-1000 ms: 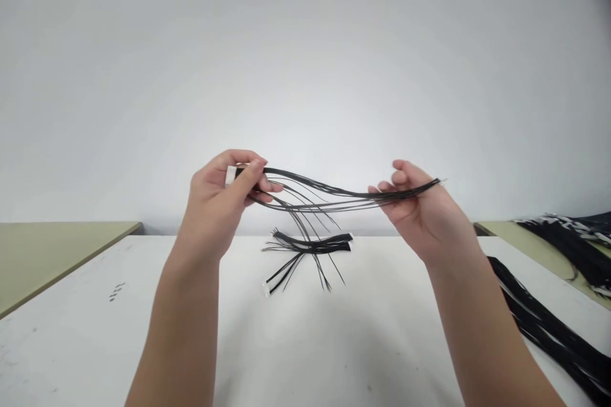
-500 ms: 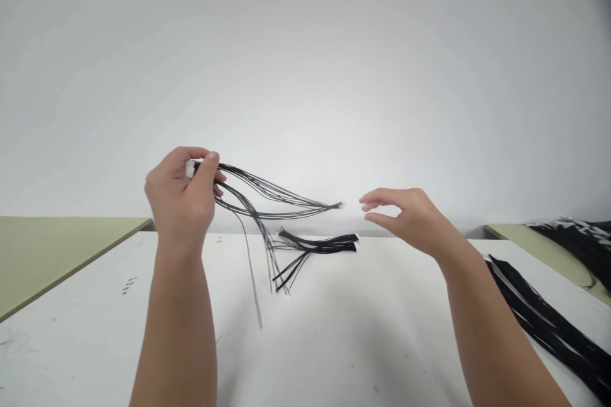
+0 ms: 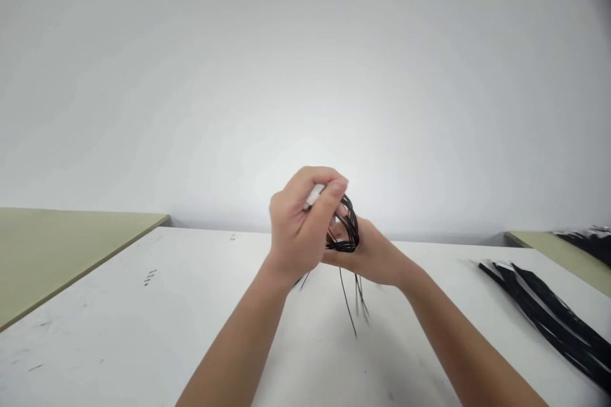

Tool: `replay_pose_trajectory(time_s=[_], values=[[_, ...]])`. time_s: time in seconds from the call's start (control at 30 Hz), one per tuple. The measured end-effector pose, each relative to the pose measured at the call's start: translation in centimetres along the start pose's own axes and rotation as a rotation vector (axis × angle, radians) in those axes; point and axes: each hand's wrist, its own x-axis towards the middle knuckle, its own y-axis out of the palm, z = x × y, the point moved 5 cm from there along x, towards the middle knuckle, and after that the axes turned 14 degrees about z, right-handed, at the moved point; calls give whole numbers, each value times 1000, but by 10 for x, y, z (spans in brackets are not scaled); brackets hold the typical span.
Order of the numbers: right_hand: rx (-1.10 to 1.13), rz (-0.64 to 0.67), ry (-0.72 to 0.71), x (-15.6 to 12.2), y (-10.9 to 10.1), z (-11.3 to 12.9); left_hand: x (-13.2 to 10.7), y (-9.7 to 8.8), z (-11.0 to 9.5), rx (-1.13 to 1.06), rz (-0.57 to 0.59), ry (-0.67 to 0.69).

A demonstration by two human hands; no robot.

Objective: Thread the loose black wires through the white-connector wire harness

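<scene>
My left hand (image 3: 298,229) is closed around the white connector (image 3: 315,194) of a bundle of thin black wires (image 3: 347,226), held above the white table (image 3: 143,331). The wires bend in a loop between both hands, and a few loose ends hang down toward the table. My right hand (image 3: 370,254) sits right behind and under the left one, pressed against the looped wires; most of its fingers are hidden by the left hand.
Long strips of black wires (image 3: 548,318) lie on the table at the right. More black wires (image 3: 585,238) rest on a green table at the far right. Another green table (image 3: 57,248) stands at the left. A plain white wall fills the background.
My left hand swung right with the connector and met my right hand, and the wires, stretched out before, are now folded into a loop. The wire set lying on the table is now hidden behind my hands.
</scene>
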Motion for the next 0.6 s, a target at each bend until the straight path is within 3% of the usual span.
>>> replay_pose_trajectory(time_s=[0.1,0.17,0.23,0.33,0.43,0.53,0.6], values=[[159,187,102,7,24,-10,-2,-22,0,-31,-294,60],[160,231,195,7,32,-13,-3,-48,1,-21,-495,139],[147,220,230,5,32,-10,-3,-74,6,24,-620,170],[157,200,172,0,28,4,1,-101,21,51,-666,156],[202,208,180,-3,32,14,6,-108,45,-88,-697,89],[373,217,231,0,57,13,13,-102,77,-374,-686,-101],[646,216,302,7,89,6,15,-93,101,-685,-637,-318]])
